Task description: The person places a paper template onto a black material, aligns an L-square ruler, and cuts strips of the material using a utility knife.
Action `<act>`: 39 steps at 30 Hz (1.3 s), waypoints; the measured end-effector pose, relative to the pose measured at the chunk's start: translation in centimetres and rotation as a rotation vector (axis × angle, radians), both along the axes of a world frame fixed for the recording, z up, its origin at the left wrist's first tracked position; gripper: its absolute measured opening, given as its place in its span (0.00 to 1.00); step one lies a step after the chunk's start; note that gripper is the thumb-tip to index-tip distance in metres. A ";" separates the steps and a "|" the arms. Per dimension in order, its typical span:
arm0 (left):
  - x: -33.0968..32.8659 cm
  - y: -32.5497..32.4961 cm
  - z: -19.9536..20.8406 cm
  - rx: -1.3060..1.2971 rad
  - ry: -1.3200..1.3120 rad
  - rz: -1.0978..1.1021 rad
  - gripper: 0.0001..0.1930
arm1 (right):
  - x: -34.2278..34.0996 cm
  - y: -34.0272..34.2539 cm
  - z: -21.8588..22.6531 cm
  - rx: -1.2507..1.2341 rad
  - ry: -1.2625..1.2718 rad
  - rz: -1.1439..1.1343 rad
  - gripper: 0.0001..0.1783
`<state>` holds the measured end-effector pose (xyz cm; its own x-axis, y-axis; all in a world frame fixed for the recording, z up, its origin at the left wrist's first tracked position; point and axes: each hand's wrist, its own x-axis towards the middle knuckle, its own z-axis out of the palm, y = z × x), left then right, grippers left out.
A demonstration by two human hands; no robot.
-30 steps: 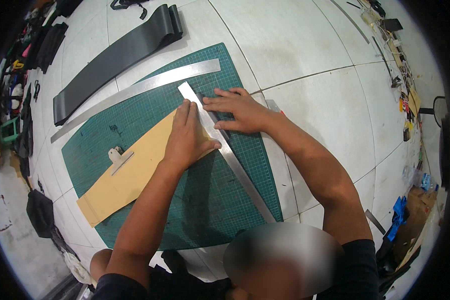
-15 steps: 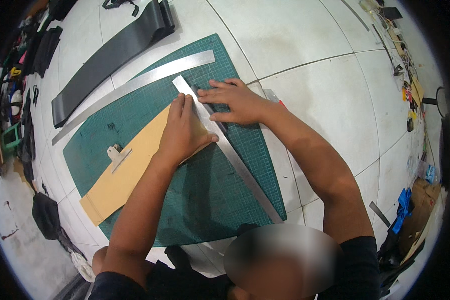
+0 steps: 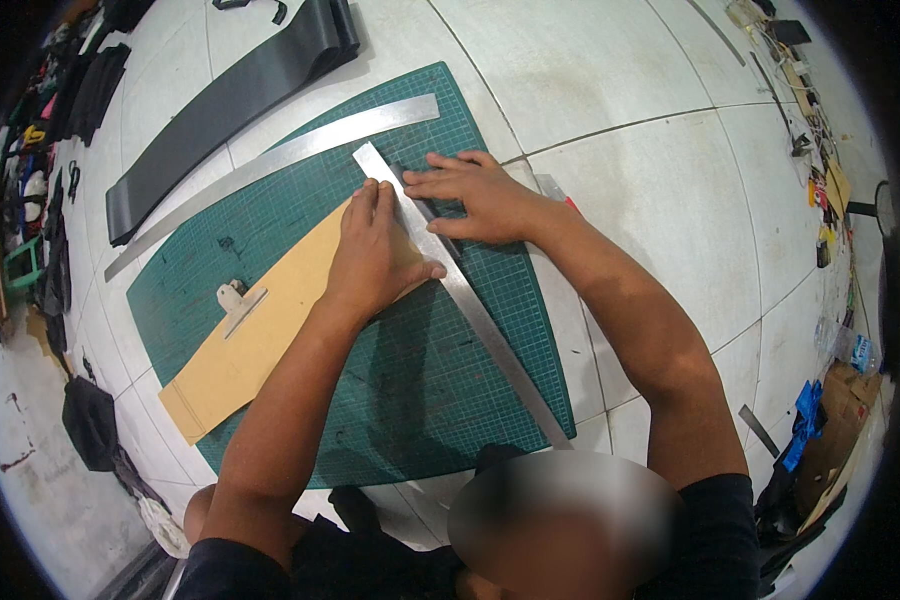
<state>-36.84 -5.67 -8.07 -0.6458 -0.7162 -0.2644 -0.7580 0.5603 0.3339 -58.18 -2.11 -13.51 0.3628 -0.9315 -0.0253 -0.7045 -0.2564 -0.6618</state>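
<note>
White floor tiles (image 3: 650, 90) carry a green cutting mat (image 3: 410, 400), set at a slant. Along the mat's far edge lies a long steel strip (image 3: 270, 165), and beyond it a dark folded band (image 3: 230, 100) stretches the same way. Bags and clutter (image 3: 30, 200) crowd the floor's left edge; tools and boxes (image 3: 820, 180) line the right edge.

On the mat lies a tan card strip (image 3: 260, 335), its long axis running from the mat's near left corner up toward the middle. A small metal clip (image 3: 238, 302) sits on it. A steel ruler (image 3: 470, 310) crosses the strip's far end, running from the mat's far middle down to its near right corner, so the two form a rough angle.

Left hand (image 3: 375, 255) lies flat, fingers together, pressing the card beside the ruler. Right hand (image 3: 475, 195) is spread open, fingers pressing the ruler's upper part; a dark slim tool (image 3: 425, 215) shows beneath it, but whether it is gripped I cannot tell.
</note>
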 end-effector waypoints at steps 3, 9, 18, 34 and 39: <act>0.1 0.0 -0.1 -0.008 0.011 -0.003 0.67 | 0.1 0.0 0.3 0.017 -0.014 -0.006 0.32; 0.2 -0.1 -0.2 -0.017 0.025 -0.017 0.67 | 0.1 -0.1 0.1 0.020 -0.009 -0.003 0.32; 0.0 0.0 -0.5 -0.029 0.049 -0.018 0.66 | 0.3 0.1 -0.1 0.031 -0.004 -0.035 0.38; 0.2 0.0 -0.4 0.041 0.136 0.066 0.62 | 0.7 0.3 -0.1 -0.013 -0.008 -0.075 0.35; 0.3 -0.1 -0.3 0.025 0.081 0.040 0.66 | 0.7 0.4 -0.2 0.004 -0.038 -0.081 0.36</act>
